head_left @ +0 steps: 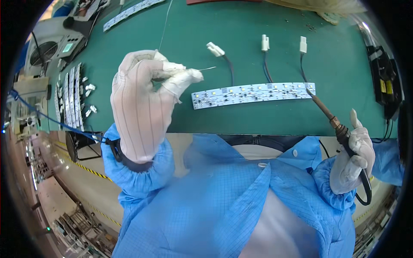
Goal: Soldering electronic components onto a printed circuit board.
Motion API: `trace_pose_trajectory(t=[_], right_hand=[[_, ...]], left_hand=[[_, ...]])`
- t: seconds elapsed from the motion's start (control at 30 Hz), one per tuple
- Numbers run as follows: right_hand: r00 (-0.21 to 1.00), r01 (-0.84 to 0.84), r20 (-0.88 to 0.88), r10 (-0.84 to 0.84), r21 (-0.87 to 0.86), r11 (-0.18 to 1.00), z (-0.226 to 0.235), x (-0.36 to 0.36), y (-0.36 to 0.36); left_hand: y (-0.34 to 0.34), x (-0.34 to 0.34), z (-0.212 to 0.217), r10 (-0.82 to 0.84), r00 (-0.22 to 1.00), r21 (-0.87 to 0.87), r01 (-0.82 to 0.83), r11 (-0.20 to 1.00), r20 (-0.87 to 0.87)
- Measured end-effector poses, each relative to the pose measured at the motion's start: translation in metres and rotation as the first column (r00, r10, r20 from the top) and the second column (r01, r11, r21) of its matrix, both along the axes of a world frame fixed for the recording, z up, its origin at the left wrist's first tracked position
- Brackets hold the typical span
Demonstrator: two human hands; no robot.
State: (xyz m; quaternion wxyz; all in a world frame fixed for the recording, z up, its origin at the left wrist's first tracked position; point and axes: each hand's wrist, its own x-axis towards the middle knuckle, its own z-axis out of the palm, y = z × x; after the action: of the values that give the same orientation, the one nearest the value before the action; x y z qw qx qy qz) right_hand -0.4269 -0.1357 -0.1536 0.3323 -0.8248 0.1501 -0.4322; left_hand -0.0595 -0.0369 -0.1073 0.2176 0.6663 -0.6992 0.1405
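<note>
My left hand, gloved and with wrapped fingertips, pinches a thin solder wire between thumb and fingers. The wire's short end points right, above the left part of a white LED strip board. My gloved right hand grips a soldering iron by its dark handle. Its tip is at the board's right end; whether it touches a pad I cannot tell. Three white plug connectors, one on the left, one in the middle and one on the right, have dark leads running to the board.
Several LED strips stand at the left beside small white connectors. Another strip lies at the far left. A blue cord runs to my left wristband. A grey device sits far left; a black holder stands right.
</note>
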Motion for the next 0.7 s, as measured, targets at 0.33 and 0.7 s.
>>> trace_pose_trajectory(t=[0.33,0.7], right_hand=[[0.995,0.080,0.051,-0.087,0.129,0.988,-0.007,-0.013,-0.032],[0.618,0.781,-0.077,-0.783,-0.057,0.622,0.028,0.046,-0.128]], left_hand=[[0.021,0.024,-0.032,0.145,0.931,-0.011,-0.157,0.987,-0.334],[0.022,0.021,-0.044,0.192,0.828,-0.033,-0.246,0.969,-0.527]])
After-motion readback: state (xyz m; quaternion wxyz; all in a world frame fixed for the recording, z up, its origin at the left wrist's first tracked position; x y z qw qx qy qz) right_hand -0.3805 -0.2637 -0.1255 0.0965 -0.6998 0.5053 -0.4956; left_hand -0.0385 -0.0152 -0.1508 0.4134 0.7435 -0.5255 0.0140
